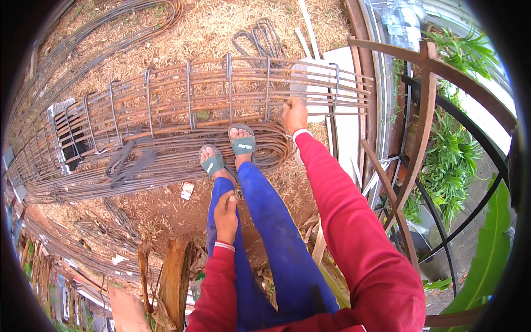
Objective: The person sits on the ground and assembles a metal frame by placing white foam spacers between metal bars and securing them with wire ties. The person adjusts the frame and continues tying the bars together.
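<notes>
A long rebar cage (209, 88) of rusty bars, ringed by grey square stirrups, lies across the ground in front of my feet. At its near edge, toward the right end, my right hand (295, 115) is closed over a bar of the cage. My left hand (225, 217) hangs in front of my left shin, its fingers curled closed; whatever may be in them is hidden. Under the near side of the cage runs a bundle of bent rebar (271, 145), and my sandalled feet stand at it. Dark tie wire (131, 163) lies over that bundle to the left.
Several loose stirrups (260, 37) lie beyond the cage. White boards (345, 138) sit beneath its right end. A curved rusty metal frame (426, 110) rises at right before green plants (448, 160). Long bent bars (105, 27) spread at far left. A cut stump (172, 271) stands near my left arm.
</notes>
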`<state>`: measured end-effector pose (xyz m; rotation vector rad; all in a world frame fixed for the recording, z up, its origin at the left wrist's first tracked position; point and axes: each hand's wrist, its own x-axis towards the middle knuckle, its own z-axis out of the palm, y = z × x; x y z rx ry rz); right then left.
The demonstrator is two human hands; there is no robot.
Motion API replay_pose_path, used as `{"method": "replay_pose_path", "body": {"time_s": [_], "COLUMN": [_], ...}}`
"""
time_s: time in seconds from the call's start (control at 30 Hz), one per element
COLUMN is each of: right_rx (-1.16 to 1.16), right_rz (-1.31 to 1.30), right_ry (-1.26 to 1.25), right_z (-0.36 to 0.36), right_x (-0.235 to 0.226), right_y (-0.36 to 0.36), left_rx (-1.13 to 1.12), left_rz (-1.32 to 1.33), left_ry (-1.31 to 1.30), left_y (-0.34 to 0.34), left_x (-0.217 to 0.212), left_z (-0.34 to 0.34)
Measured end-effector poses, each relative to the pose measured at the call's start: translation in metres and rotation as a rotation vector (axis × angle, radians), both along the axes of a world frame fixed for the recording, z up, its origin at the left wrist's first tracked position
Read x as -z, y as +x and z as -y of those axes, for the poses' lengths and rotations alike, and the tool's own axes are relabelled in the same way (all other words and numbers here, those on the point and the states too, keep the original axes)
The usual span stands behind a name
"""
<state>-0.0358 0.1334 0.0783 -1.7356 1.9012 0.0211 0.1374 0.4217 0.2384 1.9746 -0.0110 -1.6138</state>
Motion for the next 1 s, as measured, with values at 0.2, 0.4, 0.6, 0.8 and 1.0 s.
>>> {"method": "replay_pose_path", "body": {"time_s": [0.2,0.4,0.6,0.8,1.0], "right_rx": [0.035,0.074,0.134,0.053,-0.030], "right_rz": [-0.226,-0.208,-0.201,-0.201,-0.144], "right_ry": [-0.040,-0.219,-0.293,-0.323,-0.382], "right_z": [-0.014,0.015,0.063,0.080,0.085], "right_x": [-0.034,-0.028,0.013,0.048,0.053], "right_y": [-0.075,-0.126,-0.162,-0.201,-0.209], "left_rx": [-0.652,-0.908,-0.978,-0.942,-0.573], "left_rz": [-0.388,-0.463,-0.508,-0.736,-0.692], "left_ry": [0.008,-0.044,-0.222,-0.490,-0.795], "left_y": [0.008,0.028,0.035,0.046,0.092], "left_x": [0.085,0.153,0.230,0.322,0.376], "left_z": [0.028,0.047,0.088,0.097,0.139]}}
